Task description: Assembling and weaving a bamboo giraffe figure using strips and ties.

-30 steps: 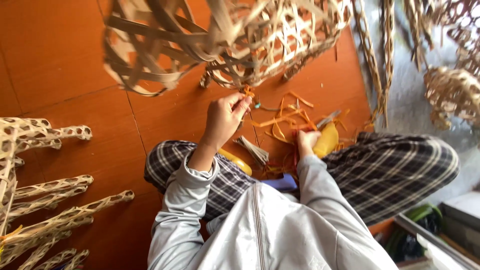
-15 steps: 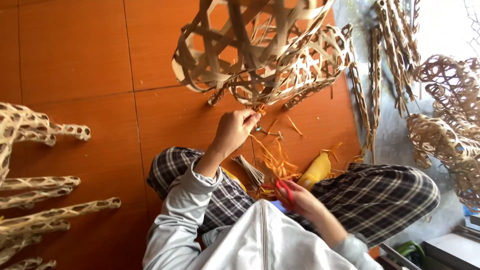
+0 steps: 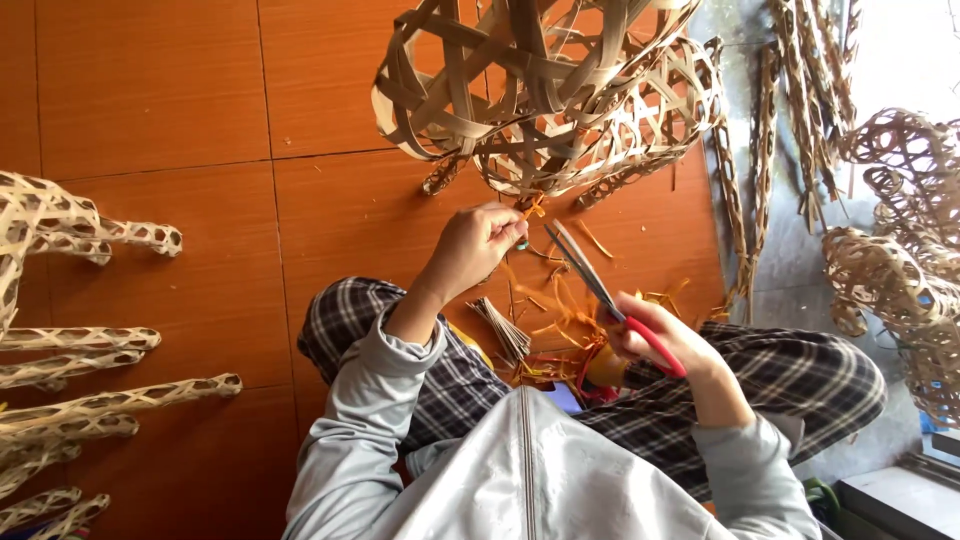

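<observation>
I sit cross-legged on an orange floor. My left hand [image 3: 472,248] pinches a thin orange strip [image 3: 534,209] at the lower edge of a large open-weave bamboo frame [image 3: 545,90] that hangs in front of me. My right hand [image 3: 668,345] grips red-handled scissors [image 3: 592,280]. Their blades point up and left toward the strip and end just to the right of my left fingers. A pile of loose orange strips [image 3: 560,330] and a small bundle of pale sticks [image 3: 503,332] lie on the floor between my knees.
Several woven bamboo leg-like pieces [image 3: 70,345] lie on the floor at the left. More woven bamboo shapes [image 3: 900,260] and long plaited strips [image 3: 745,200] are stacked against the wall on the right. A yellow object [image 3: 605,368] is half hidden under my right hand.
My right hand came up off the floor with the red scissors and brought the blades close to my left hand. My left hand stayed on the orange strip under the frame.
</observation>
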